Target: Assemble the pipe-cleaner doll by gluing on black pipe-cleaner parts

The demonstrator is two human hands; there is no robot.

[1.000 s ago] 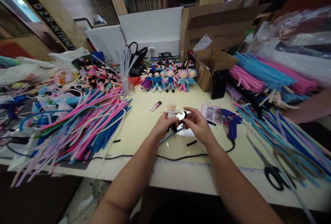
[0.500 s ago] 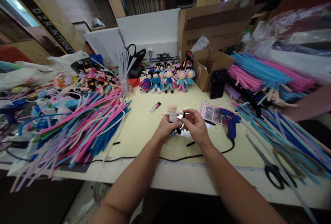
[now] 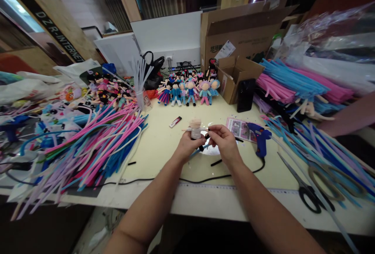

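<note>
Nearest, the left hand (image 3: 187, 146) grips a small pale doll (image 3: 195, 129) around its body, fingers curled shut on it. The doll stands roughly upright above the table (image 3: 164, 144), head pointing far. Just right of it, the right hand (image 3: 224, 144) pinches a short black strip (image 3: 206, 136) between thumb and forefinger, touching the doll's side; the right hand is the one nearer that strip. A blue glue gun (image 3: 259, 138) lies to the right. Farther off stands a row of finished dolls (image 3: 190, 88). Far left, a board (image 3: 49, 23) reads "DZR-INTERNET".
</note>
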